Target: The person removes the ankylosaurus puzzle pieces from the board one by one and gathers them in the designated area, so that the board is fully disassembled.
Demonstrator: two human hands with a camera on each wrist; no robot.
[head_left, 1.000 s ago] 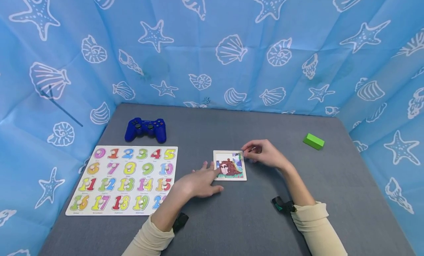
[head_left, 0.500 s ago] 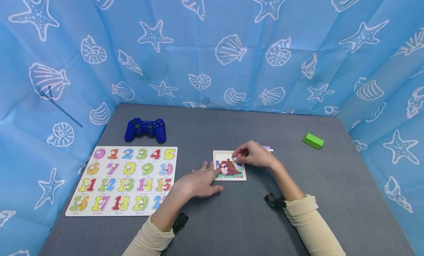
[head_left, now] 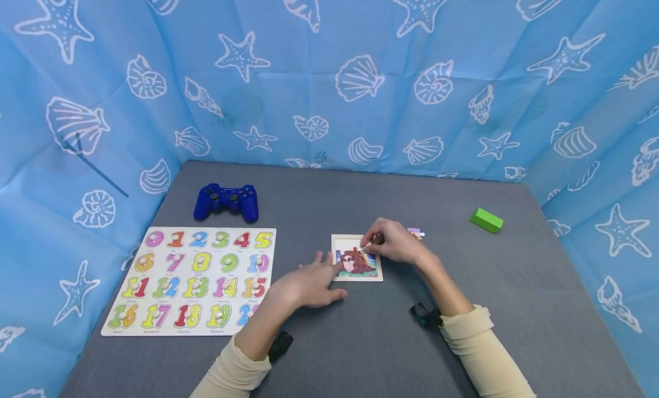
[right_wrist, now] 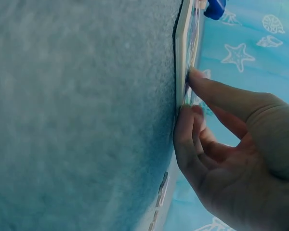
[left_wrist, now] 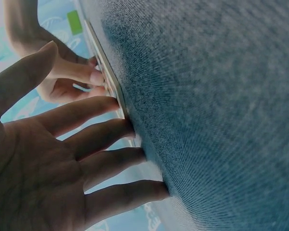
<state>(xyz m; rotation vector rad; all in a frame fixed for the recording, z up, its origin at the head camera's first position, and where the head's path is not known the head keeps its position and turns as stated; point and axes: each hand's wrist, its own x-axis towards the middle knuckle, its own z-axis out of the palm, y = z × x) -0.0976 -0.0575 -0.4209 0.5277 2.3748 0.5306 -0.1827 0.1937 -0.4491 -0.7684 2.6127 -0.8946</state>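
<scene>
A small square jigsaw tray (head_left: 357, 279) with a pale rim lies mid-table, partly filled with a picture of a brown-haired figure. My left hand (head_left: 309, 282) lies at its left side, fingers spread and straight, fingertips at the rim. Over the tray's upper right, my right hand (head_left: 395, 242) pinches a small jigsaw piece (head_left: 363, 249) between thumb and fingers; most of the piece is hidden by them. In the right wrist view, the thumb and fingers of the right hand (right_wrist: 236, 139) meet right at the tray's edge (right_wrist: 181, 48). The upper left of the tray shows bare white backing.
Loose jigsaw pieces (head_left: 416, 233) lie just beyond the right hand, partly covered by it. A number peg board (head_left: 280, 229) is at the left, with a blue game controller (head_left: 226, 202) behind it. A green block (head_left: 486, 220) sits at the far right. Blue curtains surround the table.
From the tray's upper right corner my right hand has moved left over the tray, bringing the loose pieces behind it into view. Since half a second ago it has barely shifted. My left hand stays put.
</scene>
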